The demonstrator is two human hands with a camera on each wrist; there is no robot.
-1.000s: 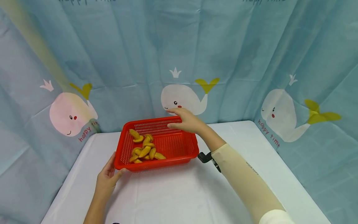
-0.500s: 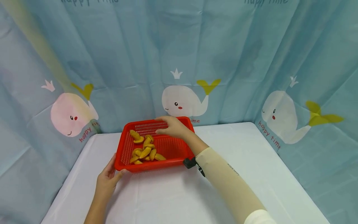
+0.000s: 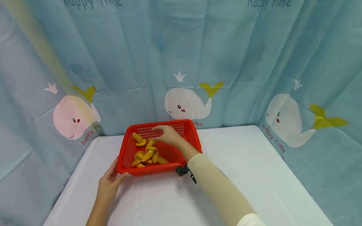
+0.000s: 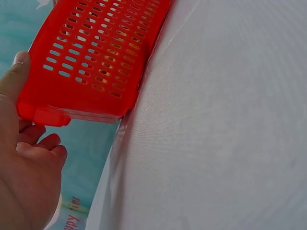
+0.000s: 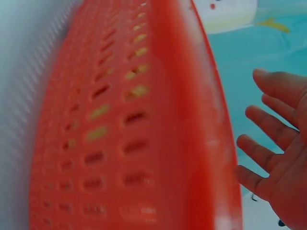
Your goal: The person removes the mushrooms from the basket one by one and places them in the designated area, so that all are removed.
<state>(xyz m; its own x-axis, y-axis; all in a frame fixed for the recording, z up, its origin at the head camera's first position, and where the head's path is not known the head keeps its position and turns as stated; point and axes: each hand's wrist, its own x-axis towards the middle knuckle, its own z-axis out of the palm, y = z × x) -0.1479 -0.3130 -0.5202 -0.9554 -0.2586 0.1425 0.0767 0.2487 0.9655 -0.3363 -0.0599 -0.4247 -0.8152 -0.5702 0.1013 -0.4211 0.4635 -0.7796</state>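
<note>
Behind, "happy time" lettering (image 3: 269, 3) on blue curtain (image 3: 135, 47); left fingers (image 4: 49, 142) around red basket (image 3: 161, 168), right fingers (image 5: 273, 125) loose near yellow mushrooms (image 3: 148, 155).

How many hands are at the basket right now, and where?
2. The left hand grips the basket at its near left corner; the right hand is over the basket, near the mushrooms, holding nothing. No others show.
</note>
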